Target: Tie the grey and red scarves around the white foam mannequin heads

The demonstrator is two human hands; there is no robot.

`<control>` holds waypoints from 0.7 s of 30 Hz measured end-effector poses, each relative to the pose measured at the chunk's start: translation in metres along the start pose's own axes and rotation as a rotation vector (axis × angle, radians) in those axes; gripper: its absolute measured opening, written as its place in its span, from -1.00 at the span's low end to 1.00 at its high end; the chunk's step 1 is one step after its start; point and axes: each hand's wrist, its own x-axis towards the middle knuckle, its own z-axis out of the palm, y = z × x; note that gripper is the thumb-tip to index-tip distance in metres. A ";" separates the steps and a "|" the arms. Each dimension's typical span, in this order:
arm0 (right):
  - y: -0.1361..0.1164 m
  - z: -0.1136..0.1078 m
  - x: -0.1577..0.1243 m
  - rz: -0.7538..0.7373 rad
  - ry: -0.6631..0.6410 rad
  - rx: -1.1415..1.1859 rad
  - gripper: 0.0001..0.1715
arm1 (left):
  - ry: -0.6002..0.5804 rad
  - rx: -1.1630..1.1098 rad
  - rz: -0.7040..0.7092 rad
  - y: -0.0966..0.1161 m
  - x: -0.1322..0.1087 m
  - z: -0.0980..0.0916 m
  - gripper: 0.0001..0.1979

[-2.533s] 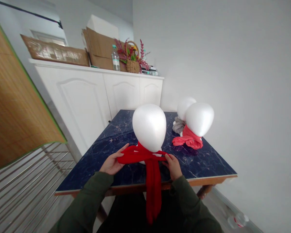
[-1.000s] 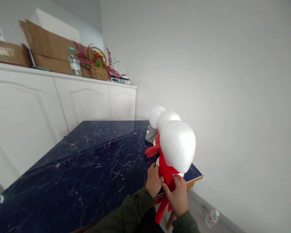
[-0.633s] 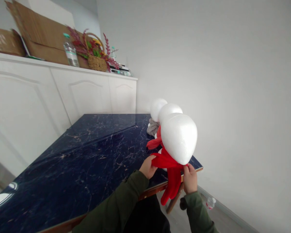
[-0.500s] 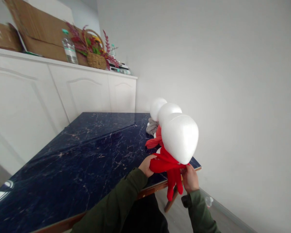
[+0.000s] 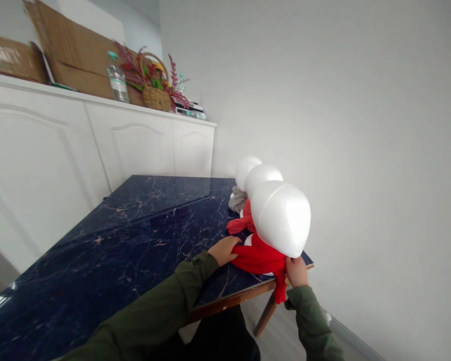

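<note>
Tabletop: three foam-looking heads, two hands gripping one red scarf.

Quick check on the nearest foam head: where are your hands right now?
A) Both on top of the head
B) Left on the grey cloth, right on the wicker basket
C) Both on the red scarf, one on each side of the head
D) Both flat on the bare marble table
C. Your left hand and right hand both hold the red scarf on either side, just below the white foam head.
</note>
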 end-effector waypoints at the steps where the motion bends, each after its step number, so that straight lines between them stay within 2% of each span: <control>1: 0.001 -0.003 -0.003 -0.001 -0.028 -0.006 -0.74 | 0.008 -0.010 0.003 0.000 -0.004 0.002 -0.57; 4: 0.005 -0.016 -0.011 0.038 -0.221 0.074 -0.68 | 0.034 -0.061 -0.027 -0.007 -0.024 0.000 -0.41; 6: 0.008 -0.025 -0.018 0.079 -0.370 0.170 -0.62 | 0.059 -0.087 -0.076 -0.016 -0.044 -0.006 -0.42; 8: 0.008 -0.033 -0.028 0.082 -0.412 0.192 -0.61 | 0.097 -0.091 -0.125 -0.026 -0.066 -0.013 -0.46; 10: 0.002 -0.037 -0.044 0.012 -0.288 0.082 -0.60 | 0.141 -0.078 -0.162 -0.034 -0.090 -0.019 -0.52; 13: -0.021 -0.030 -0.079 -0.183 0.085 -0.092 -0.61 | 0.197 -0.029 -0.192 -0.041 -0.121 -0.026 -0.62; 14: -0.034 -0.022 -0.092 -0.272 0.134 -0.084 -0.62 | 0.214 0.002 -0.206 -0.041 -0.130 -0.028 -0.64; 15: -0.048 -0.011 -0.104 -0.362 0.108 -0.051 -0.64 | 0.231 0.044 -0.229 -0.041 -0.138 -0.029 -0.65; 16: -0.064 0.004 -0.114 -0.445 0.013 -0.008 -0.66 | 0.240 0.090 -0.259 -0.039 -0.145 -0.030 -0.65; 18: -0.098 0.042 -0.127 -0.563 -0.285 0.041 -0.73 | 0.231 0.171 -0.328 -0.034 -0.156 -0.033 -0.61; 20: -0.128 0.088 -0.132 -0.598 -0.513 0.085 -0.89 | 0.181 0.207 -0.376 -0.028 -0.163 -0.036 -0.58; 21: -0.140 0.111 -0.133 -0.595 -0.599 0.117 -0.87 | 0.153 0.210 -0.387 -0.026 -0.166 -0.037 -0.58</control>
